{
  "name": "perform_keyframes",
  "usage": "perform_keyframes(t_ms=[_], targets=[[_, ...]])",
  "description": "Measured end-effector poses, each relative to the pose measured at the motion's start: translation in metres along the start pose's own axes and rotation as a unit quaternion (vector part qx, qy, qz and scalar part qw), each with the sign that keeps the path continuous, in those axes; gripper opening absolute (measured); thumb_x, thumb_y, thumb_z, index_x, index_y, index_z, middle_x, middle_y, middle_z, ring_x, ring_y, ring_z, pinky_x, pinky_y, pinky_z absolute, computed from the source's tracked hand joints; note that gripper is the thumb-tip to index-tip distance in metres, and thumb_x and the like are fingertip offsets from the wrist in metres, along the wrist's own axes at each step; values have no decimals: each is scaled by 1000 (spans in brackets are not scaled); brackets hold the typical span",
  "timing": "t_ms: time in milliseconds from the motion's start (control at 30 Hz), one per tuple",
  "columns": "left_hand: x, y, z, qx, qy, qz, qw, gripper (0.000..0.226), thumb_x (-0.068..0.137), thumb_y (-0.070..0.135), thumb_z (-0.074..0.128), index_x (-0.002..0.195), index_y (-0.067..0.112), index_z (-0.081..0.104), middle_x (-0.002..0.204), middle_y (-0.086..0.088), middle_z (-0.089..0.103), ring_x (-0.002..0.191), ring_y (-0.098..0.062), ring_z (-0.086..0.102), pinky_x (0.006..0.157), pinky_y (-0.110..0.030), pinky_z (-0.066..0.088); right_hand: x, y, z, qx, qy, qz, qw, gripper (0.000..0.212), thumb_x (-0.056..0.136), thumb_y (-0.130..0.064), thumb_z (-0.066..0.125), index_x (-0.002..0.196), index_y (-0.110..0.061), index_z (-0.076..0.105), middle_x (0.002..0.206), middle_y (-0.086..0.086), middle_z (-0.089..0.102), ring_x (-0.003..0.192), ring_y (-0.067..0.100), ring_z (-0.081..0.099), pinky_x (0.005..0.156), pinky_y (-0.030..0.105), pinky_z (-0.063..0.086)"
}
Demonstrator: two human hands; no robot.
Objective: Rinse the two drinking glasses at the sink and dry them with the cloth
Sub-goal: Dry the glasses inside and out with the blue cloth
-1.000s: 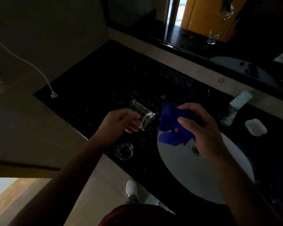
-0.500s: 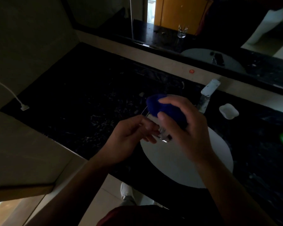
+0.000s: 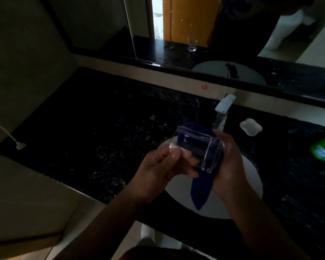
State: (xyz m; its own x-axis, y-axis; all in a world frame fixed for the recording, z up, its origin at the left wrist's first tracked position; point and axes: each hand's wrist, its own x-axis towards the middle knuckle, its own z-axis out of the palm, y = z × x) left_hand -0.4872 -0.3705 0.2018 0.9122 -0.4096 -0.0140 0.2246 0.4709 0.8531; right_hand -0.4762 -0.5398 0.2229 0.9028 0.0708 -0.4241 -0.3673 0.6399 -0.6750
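Head view: we find one glass (image 3: 195, 150) on its side over the sink (image 3: 251, 184), long axis left-right. Left hand (image 3: 161, 171) pinches one end; right hand (image 3: 227, 166) cups the other in one blue cloth (image 3: 201, 190). A second glass (image 3: 114, 187) stands on the counter (image 3: 83, 128).

we stand in a dim bathroom: a black speckled worktop (image 3: 101, 117) runs under a wide mirror (image 3: 195, 34), beige walls (image 3: 17, 72) at its left edge, an orange door (image 3: 188, 17) reflected, pale floor tiles (image 3: 128, 239) below.
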Motion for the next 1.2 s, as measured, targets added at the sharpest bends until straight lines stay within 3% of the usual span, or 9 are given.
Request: perform_keyframes(t_ms=[100,200,267,433,533,667,933,1067,1200], targets=[[7,-1,4,25,5,16,1000,39,102,25,47,109,-8,67,103,-28,70,81,-36,72,79,-43,57,-3,-4,-3,13,-3,-19,1000,64,94,-57,46,132,-9,66,129,18,69,111,36,69,94,49,55],[13,-2,10,25,13,26,999,42,103,26,46,110,-11,64,104,-29,71,81,-36,73,79,-42,58,-6,2,0,28,14,-47,998,69,71,-70,69,111,-15,79,118,15,74,100,29,75,80,42,62],[16,-1,10,18,36,26,999,43,101,29,48,109,-11,64,103,-25,72,77,-32,73,77,-40,58,-8,8,8,17,0,-57,998,88,59,-77,77,119,-13,75,122,20,72,106,32,71,83,41,58],[16,9,-7,150,44,37,987,38,107,24,44,107,-6,67,98,-18,74,52,-21,55,56,-30,50,-9,24,28,-12,-21,-84,996,80,70,-74,72,121,-12,73,109,27,70,87,42,61,65,44,55],[15,26,-11,226,2,14,974,36,107,32,49,104,11,78,62,-12,63,46,-16,46,53,-27,42,-9,25,32,-8,20,-94,995,84,50,-72,84,107,-11,78,99,22,75,86,39,68,67,45,60],[23,54,-16,276,35,0,960,46,93,51,57,80,12,77,70,2,69,61,-7,52,65,-16,44,-14,24,27,17,21,-112,993,100,48,-66,92,127,-9,70,124,23,70,104,37,72,88,49,61],[28,66,-3,-13,19,-154,988,37,93,35,60,92,3,79,101,-25,76,80,-25,73,72,-29,61,-13,21,18,-64,6,-88,994,79,40,-74,90,98,-21,82,101,11,78,85,23,75,76,35,62],[26,48,10,-55,41,-141,988,35,99,27,54,105,-1,74,105,-21,76,97,-27,75,87,-33,61,-8,27,19,-28,75,-72,994,78,61,-74,79,111,-15,78,106,13,77,93,25,73,84,38,58],[21,22,22,54,125,-54,989,33,100,30,52,107,6,74,106,-11,78,105,-23,74,89,-27,58,-7,37,24,43,138,-68,987,53,99,-54,51,119,-11,74,119,17,74,111,31,70,103,46,52]])
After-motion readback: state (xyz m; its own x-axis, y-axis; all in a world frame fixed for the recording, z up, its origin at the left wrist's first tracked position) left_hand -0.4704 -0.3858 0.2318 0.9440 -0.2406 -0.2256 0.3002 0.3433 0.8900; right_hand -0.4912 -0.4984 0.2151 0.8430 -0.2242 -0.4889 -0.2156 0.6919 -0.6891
